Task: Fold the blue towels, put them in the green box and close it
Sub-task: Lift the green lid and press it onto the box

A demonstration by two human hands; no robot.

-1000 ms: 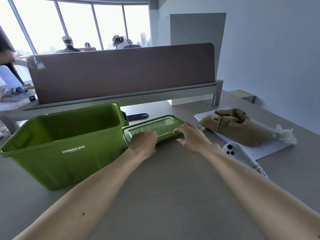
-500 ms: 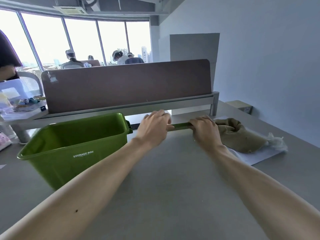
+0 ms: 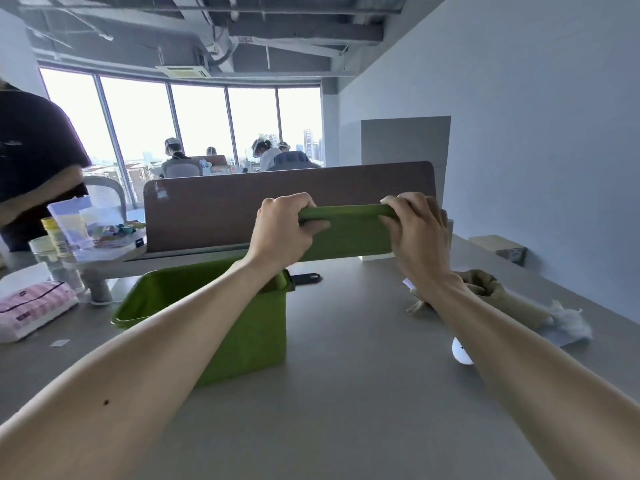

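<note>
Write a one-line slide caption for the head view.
Left hand and right hand grip the green lid above the grey table, next to the open green storage box.

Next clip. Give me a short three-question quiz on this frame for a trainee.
1. True or false: the green box stands open on the table.
2. What do the left hand and right hand grip? A) green lid B) a bottle C) nothing
3. Fill in: the brown cloth lies to the box's ___.
Key: 1 true; 2 A; 3 right.
</note>
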